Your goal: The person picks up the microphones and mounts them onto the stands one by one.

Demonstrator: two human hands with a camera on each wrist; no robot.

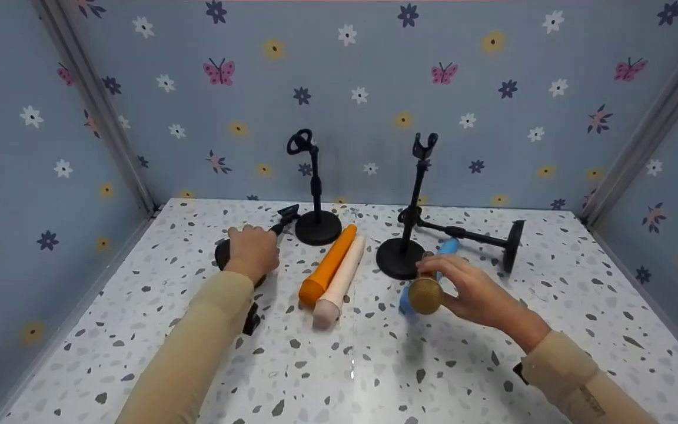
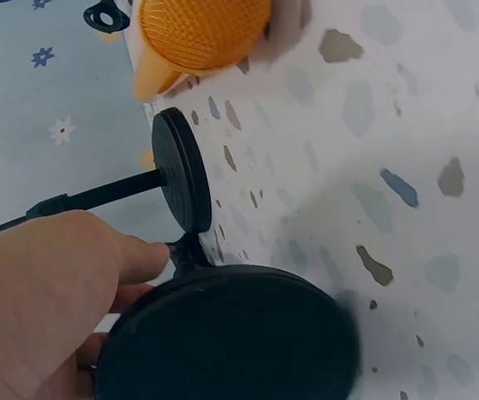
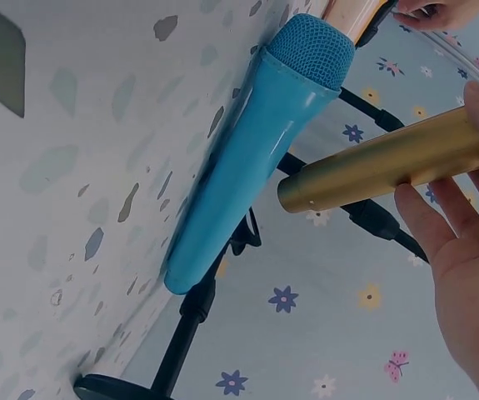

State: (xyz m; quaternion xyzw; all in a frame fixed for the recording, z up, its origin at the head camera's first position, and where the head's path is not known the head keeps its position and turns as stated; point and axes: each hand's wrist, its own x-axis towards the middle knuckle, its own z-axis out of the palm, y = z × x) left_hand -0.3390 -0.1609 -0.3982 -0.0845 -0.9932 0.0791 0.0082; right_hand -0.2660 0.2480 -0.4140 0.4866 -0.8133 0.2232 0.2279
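My left hand [image 1: 252, 252] grips a black microphone stand [image 2: 231, 342] close to its round base, at the left of the table. The stand's clip end pokes out beyond the knuckles in the head view; the hand hides much of the rest. A gold microphone [image 1: 425, 295] is in my right hand [image 1: 480, 291], its mesh head toward the head camera. Thumb and fingers hold its gold handle [image 3: 372, 171] in the right wrist view. Under it, apart from it, a blue microphone [image 3: 251, 150] lies on the table.
Orange [image 1: 330, 262] and pale pink [image 1: 346, 275] microphones lie side by side mid-table. Two black stands stand upright behind, one left [image 1: 318, 228] and one right [image 1: 401, 259]. Another stand [image 1: 512, 247] lies on its side at the right. Patterned walls [image 1: 351, 65] enclose the back and sides.
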